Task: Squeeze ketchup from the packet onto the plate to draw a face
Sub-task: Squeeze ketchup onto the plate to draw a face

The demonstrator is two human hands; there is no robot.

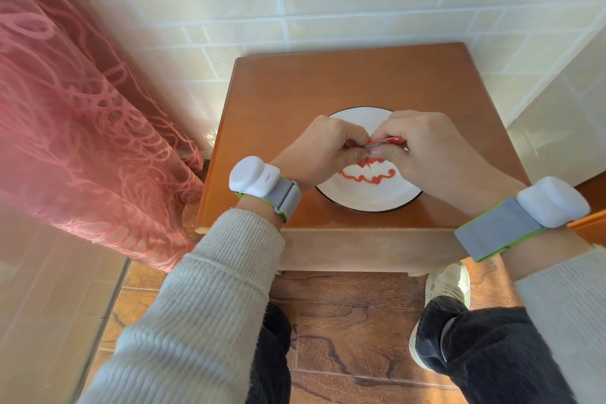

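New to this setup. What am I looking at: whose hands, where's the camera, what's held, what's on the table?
There is no robot: a person works with bare hands, filmed by one wide-angle camera worn on the head, looking down. White sensor pods on grey straps sit on both wrists. On the small brown wooden table lies a round white plate with a dark rim, already bearing a wavy red ketchup line. Above it, the left hand and right hand together pinch a small red ketchup packet.

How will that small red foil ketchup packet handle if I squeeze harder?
The small red foil ketchup packet, pinched by both the left hand and right hand, looks thin and crumpled, so probably floppy and light. Its glossy skin may slip.
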